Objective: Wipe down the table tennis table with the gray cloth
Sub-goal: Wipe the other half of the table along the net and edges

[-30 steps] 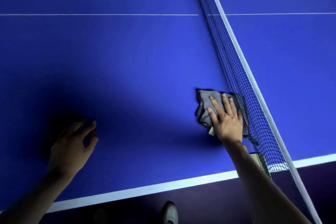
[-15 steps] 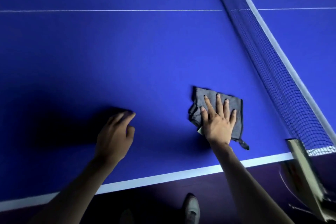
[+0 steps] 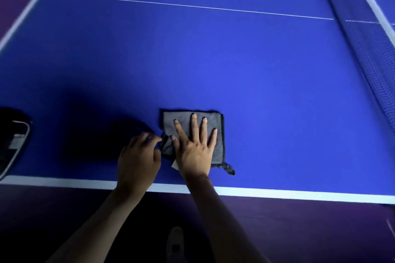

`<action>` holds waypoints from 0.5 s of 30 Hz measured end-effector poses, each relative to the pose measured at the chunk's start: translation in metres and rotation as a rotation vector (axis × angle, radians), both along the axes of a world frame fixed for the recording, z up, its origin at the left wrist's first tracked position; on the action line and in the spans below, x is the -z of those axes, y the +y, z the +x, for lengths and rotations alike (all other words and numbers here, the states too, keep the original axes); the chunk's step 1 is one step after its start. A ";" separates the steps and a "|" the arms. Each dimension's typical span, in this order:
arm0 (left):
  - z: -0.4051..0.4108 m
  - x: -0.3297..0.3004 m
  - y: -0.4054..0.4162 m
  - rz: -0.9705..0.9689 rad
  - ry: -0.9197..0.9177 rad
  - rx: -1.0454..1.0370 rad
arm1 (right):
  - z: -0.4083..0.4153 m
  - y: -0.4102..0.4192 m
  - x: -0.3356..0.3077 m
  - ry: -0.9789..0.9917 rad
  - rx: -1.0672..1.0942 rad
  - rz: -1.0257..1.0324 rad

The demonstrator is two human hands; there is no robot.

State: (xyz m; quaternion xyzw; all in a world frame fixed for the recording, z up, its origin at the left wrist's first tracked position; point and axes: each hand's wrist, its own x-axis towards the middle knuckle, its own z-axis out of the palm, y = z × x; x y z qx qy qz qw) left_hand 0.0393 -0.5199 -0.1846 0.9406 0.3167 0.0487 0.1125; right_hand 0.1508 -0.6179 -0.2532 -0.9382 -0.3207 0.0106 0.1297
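1 gray cloth (image 3: pixel 192 121) | 2 hands | right hand (image 3: pixel 195 151) flat on it | left hand (image 3: pixel 137 156) pinching its 9 o'clock edge | 1 table (image 3: pixel 256 70)

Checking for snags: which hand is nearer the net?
Right. The right hand lies flat on the cloth, on the net's side; the left hand is farther off, at the cloth's left edge.

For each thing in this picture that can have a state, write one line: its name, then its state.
gray cloth: folded, lying flat on the table near its near edge.
right hand: fingers spread straight, pressing on the cloth.
left hand: fingers curled, pinching the cloth's left edge.
table tennis table: blue top, bare beyond the cloth.
net: up, stretched along the right.
dark case: lying at the table's left, partly out of view.
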 end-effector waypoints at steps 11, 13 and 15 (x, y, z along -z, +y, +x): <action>0.027 0.001 -0.074 0.012 -0.074 0.001 | 0.071 -0.134 0.005 -0.048 0.031 0.001; 0.039 0.005 -0.096 -0.010 -0.085 0.015 | 0.096 -0.179 0.003 -0.034 0.075 0.012; 0.052 0.011 -0.120 -0.021 -0.075 0.033 | 0.123 -0.228 0.000 -0.003 0.148 0.054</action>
